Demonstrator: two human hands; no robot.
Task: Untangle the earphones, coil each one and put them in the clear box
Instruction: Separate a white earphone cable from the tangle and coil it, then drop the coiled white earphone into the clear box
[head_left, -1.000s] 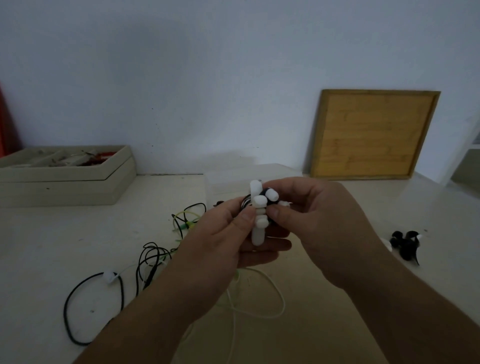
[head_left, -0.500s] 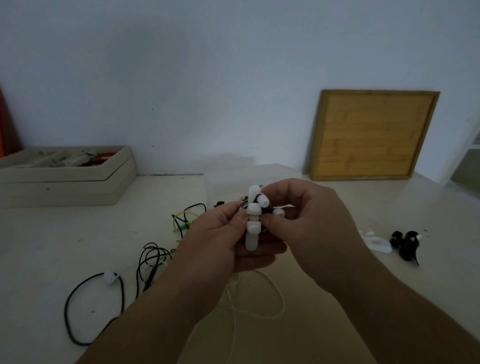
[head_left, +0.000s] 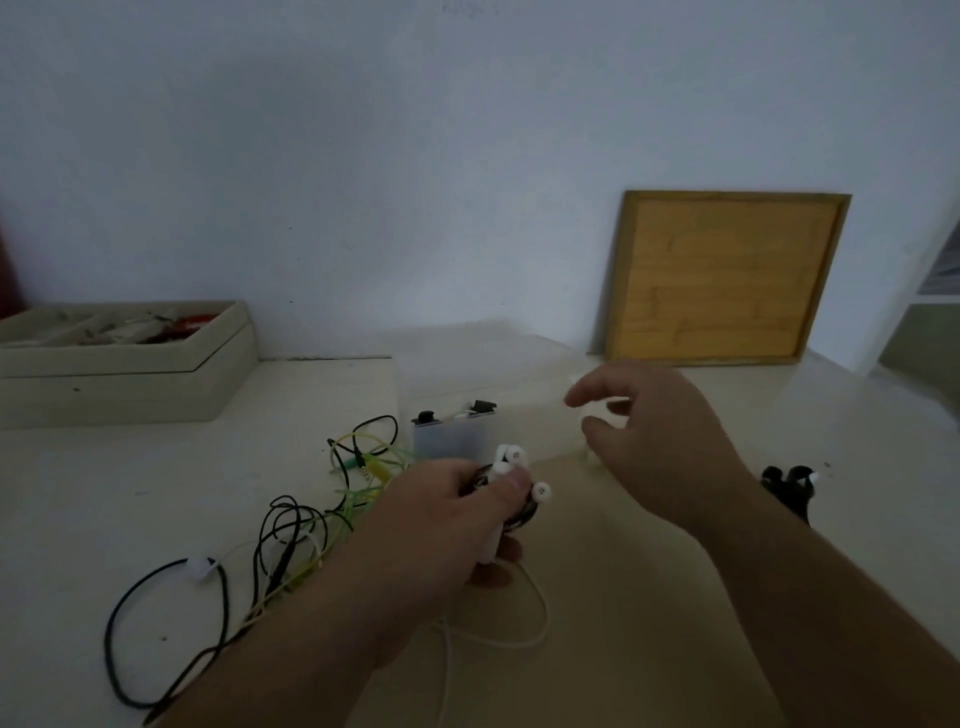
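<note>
Clear box at centre of table, cable tangle left-front of it, tray far left against wall, board leaning on wall behind right, earphone bundle far right.

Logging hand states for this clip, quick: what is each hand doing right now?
Left hand: closed on a coiled earphone.
Right hand: open, fingers loosely curled near the clear box, holding nothing visible.
</note>
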